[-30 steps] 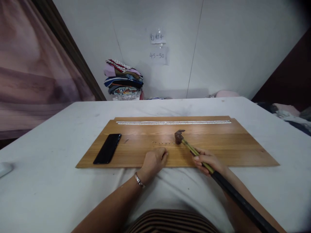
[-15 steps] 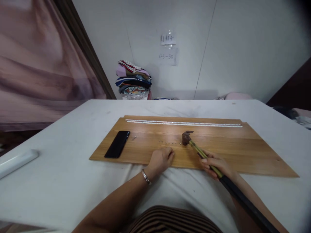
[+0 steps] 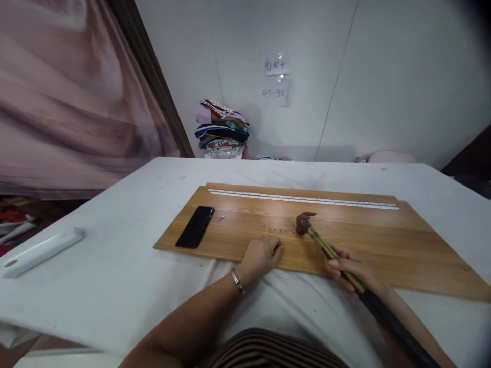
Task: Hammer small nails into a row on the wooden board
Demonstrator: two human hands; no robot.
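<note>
A long wooden board (image 3: 383, 240) lies on the white table (image 3: 126, 286). My right hand (image 3: 355, 271) grips a hammer (image 3: 326, 248) by its yellow-and-black handle; the dark head rests on the board at the right end of a short row of small nails (image 3: 276, 229). My left hand (image 3: 263, 254) rests on the board's near edge just below that row, fingers curled in; whether it holds anything is hidden. A bracelet sits on that wrist.
A black phone (image 3: 195, 233) lies on the board's left end, with a loose nail (image 3: 220, 219) beside it. A measuring strip (image 3: 303, 199) runs along the board's far edge. A white bar (image 3: 40, 251) lies at the table's left. Folded clothes (image 3: 222, 130) are stacked by the wall.
The view has swung to the left, so everything sits further right in the picture. Both hands and the hammer keep their places on the board.
</note>
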